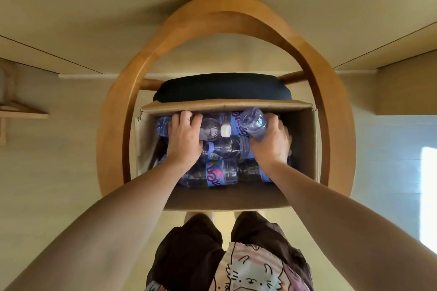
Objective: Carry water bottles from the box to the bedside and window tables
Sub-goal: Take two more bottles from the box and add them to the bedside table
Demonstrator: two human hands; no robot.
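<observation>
Both hands are being held down inside an open cardboard box [305,149], which is sitting on the seat of a wooden chair [316,73] with a curved backrest. The left hand [185,138] is being wrapped over a water bottle [212,130] lying on its side at the far end of the box; the fingers are curled over the bottle's far side, and its white cap [225,130] is pointing toward the right hand. The right hand [272,142] is being closed around a second bottle [254,123], whose ridged base is being shown tilted up and away from the body, just beyond the thumb. The two gripped bottles are lying almost touching, between the hands.

Under and nearer than the hands, further bottles [220,172] with blue and pink labels are being kept lying flat in the box, one with a blue cap [209,147] just beside the left wrist. Beyond the hands, a dark seat cushion [222,88] is being shown against the box's far wall. Below the forearms, dark shorts [189,250] and a printed shirt [250,269] are being seen above a pale floor [47,172].
</observation>
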